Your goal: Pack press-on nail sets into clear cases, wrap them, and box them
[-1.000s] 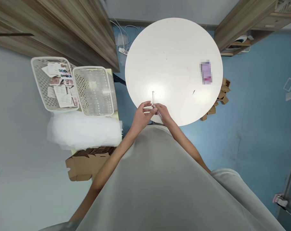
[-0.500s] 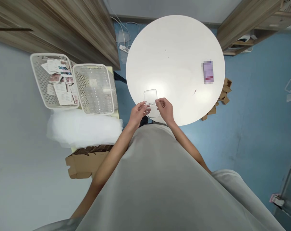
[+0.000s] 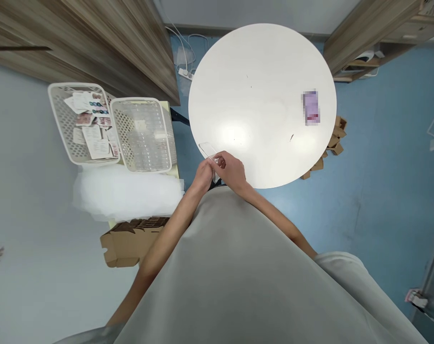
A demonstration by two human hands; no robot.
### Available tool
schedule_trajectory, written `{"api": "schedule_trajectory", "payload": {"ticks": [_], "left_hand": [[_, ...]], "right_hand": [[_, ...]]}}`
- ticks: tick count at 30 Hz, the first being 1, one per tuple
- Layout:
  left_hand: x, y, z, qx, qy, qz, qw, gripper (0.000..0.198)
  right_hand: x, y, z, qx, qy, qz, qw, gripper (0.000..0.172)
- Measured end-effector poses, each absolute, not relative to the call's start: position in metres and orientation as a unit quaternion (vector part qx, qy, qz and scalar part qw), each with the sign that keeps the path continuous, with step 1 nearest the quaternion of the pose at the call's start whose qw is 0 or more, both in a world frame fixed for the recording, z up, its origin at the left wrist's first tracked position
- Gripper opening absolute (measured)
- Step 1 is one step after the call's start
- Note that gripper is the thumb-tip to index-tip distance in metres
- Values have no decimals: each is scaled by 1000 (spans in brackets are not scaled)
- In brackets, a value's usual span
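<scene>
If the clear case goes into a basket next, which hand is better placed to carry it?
Probably the left hand: it grips the clear case on the side toward the baskets; the right hand would cross the body.

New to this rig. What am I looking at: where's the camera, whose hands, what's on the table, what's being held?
No machine here: a person works with bare hands, and one camera worn on the head looks forward and down. The wide lens bends the room. The big grey shape at the bottom is the person's own shirt. The left hand and right hand meet over the near edge of a round white table. Together they pinch a thin clear plastic piece, which sticks out up and to the left. On the table lie a small purple item, blurred out, and a tiny dark speck. Left of the table stand two white baskets: the card basket holds printed cards, the second basket clear plastic parts.
</scene>
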State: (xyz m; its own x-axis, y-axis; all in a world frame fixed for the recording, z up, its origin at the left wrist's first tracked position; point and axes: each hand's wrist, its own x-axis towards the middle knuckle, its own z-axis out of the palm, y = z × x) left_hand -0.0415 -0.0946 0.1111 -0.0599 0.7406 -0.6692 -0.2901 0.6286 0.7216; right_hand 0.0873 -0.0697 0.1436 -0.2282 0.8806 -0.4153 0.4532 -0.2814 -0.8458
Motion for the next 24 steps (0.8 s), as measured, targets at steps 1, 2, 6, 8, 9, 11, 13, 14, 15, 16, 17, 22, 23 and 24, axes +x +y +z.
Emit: {"api": "schedule_trajectory", "payload": {"ticks": [1, 2, 6, 8, 9, 11, 13, 14, 15, 16, 17, 22, 23, 24], "left_hand": [[-43, -95, 110, 180, 616, 391, 660, 30], [-44, -95, 110, 175, 617, 391, 661, 32], [-49, -96, 107, 145, 622, 390, 663, 42], [-53, -96, 104, 138, 636, 391, 651, 46], [-54, -95, 102, 140, 642, 391, 644, 47], [-57, -95, 98, 150, 655, 389, 630, 48], [-61, -93, 93, 162, 664, 389, 618, 48], [-63, -92, 91, 165, 667, 389, 613, 48], [-65, -90, 88, 167, 670, 391, 608, 49], [-68, -87, 86, 168, 672, 392, 605, 50], [-71, -85, 85, 169, 673, 395, 602, 51], [-91, -73, 77, 182, 691, 399, 575, 53], [-96, -73, 75, 183, 697, 397, 568, 53], [-101, -73, 75, 182, 702, 396, 563, 51]], "right_hand": [[89, -69, 142, -591, -561, 544, 200, 33], [91, -68, 140, -594, -556, 544, 204, 35], [102, -60, 128, -613, -542, 529, 224, 38], [107, -56, 120, -624, -534, 522, 230, 40], [110, -54, 116, -629, -530, 521, 230, 41], [113, -50, 109, -634, -521, 526, 226, 44], [112, -45, 102, -631, -510, 541, 221, 46], [111, -41, 98, -628, -501, 553, 222, 47], [109, -38, 94, -624, -489, 566, 225, 49], [106, -34, 90, -619, -476, 581, 229, 50], [103, -30, 86, -615, -461, 596, 234, 51], [80, -5, 54, -618, -395, 635, 241, 49], [75, 0, 45, -622, -386, 637, 242, 48], [70, 4, 37, -626, -378, 638, 242, 46]]}}
